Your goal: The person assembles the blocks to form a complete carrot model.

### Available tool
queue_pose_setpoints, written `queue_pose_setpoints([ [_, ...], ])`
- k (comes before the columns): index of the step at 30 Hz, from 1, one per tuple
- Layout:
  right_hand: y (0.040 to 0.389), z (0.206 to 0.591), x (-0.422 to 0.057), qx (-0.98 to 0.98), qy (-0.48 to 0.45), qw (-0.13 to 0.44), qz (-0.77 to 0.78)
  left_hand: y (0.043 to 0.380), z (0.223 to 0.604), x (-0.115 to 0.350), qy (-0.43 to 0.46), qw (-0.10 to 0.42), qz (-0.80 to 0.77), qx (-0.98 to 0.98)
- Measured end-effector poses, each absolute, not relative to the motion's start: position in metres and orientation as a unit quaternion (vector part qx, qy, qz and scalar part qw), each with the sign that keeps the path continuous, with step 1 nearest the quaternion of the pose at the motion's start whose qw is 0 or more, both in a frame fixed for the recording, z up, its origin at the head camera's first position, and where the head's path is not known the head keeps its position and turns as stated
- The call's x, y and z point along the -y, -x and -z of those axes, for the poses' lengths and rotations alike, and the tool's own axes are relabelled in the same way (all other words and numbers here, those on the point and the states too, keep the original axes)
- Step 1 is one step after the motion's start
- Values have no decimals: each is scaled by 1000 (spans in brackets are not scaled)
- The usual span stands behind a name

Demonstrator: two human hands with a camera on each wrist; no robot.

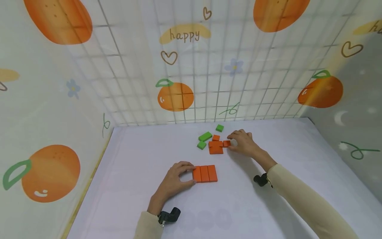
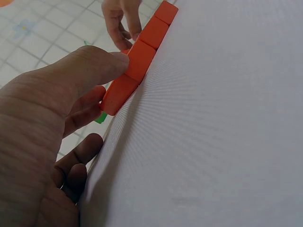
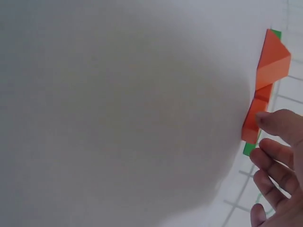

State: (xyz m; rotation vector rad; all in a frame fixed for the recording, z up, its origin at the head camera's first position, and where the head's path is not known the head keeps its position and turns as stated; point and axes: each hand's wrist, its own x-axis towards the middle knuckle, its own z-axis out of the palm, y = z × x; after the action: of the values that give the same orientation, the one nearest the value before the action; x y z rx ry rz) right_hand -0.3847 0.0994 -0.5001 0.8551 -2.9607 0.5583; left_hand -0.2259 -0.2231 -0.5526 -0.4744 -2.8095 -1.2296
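Note:
Flat orange blocks (image 1: 204, 174) lie side by side in a short row on the table. My left hand (image 1: 176, 176) pinches the leftmost block of that row, thumb at its near side and index finger at its far side. Farther back, my right hand (image 1: 243, 143) holds a small orange block (image 1: 226, 143) between thumb and fingers. This small block sits against the right side of a larger orange piece (image 1: 216, 150). In the right wrist view the thumb presses on an orange block (image 3: 251, 127); the fingertips behind it are partly hidden.
Another small orange block (image 1: 216, 137) lies just behind the larger piece. To its left are a green oblong block (image 1: 205, 136) and a small green block (image 1: 201, 145); one more green block (image 1: 219, 128) lies farther back. A printed curtain over a wire grid (image 1: 185, 66) borders the white table (image 1: 134, 149).

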Motion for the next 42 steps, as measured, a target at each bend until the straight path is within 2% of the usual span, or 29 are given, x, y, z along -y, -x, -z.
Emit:
queue_pose_setpoints([
  [5, 387, 504, -102, 943, -281, 1, -180, 225, 553, 221, 158, 20, 395, 905],
  [13, 378, 497, -104, 931, -297, 40, -208, 225, 550, 224, 161, 27, 387, 908],
  [32, 284, 484, -89, 891, -368, 75, -255, 226, 553, 221, 160, 22, 391, 906],
  [42, 252, 490, -63, 874, -418, 74, -236, 226, 549, 221, 159, 23, 386, 908],
])
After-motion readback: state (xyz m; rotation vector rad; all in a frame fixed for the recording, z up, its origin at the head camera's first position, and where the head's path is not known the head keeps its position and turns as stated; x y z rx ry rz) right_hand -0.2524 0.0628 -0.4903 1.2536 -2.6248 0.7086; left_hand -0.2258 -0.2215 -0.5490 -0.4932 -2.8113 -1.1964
